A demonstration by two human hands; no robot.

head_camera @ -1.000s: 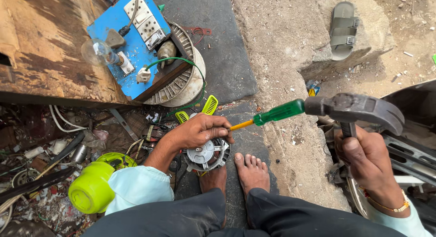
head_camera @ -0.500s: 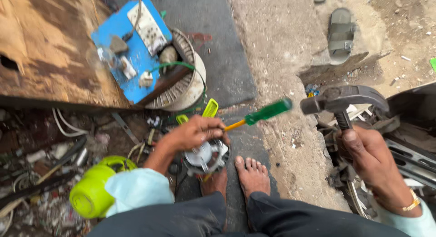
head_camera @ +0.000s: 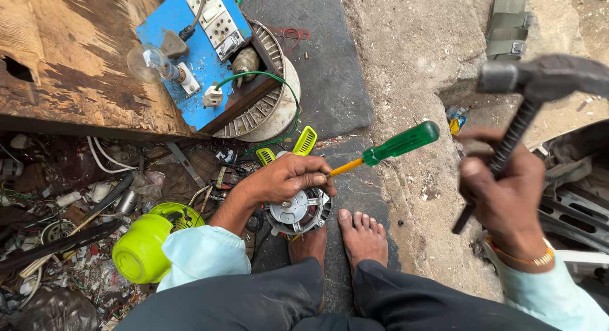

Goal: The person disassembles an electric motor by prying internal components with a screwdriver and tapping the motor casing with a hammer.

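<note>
Green plastic forms the handle of the screwdriver (head_camera: 392, 145), whose yellow shank runs down into the left hand (head_camera: 288, 177). That hand is closed around the shank, knuckles up, and it covers the tip, so where the blade meets the work cannot be seen. Under the hand sits a small round motor (head_camera: 297, 212), grey metal with a ribbed rim; its upper part is hidden by the fingers and its lower edge rests against the bare feet (head_camera: 361, 233), which stand on a dark slab. The right hand (head_camera: 502, 190) is raised, fist wrapped tight around the dark shaft of a hammer (head_camera: 539, 84). The hammer's head is close to the camera and blurred, and its right end runs out of the picture.

Beyond the motor, a blue board (head_camera: 196, 49) carries a bulb (head_camera: 149, 63), a white socket strip and a green wire; it lies half over a round wound stator (head_camera: 269, 109), of which only the right side shows. A worn wooden plank (head_camera: 70, 58) covers the upper left. Below it lies a dim litter of wires and scrap, too tangled to sort out. A lime-green shell (head_camera: 143, 248) sits by the left sleeve. A sandal (head_camera: 509, 23) lies on the concrete, top cut off.
</note>
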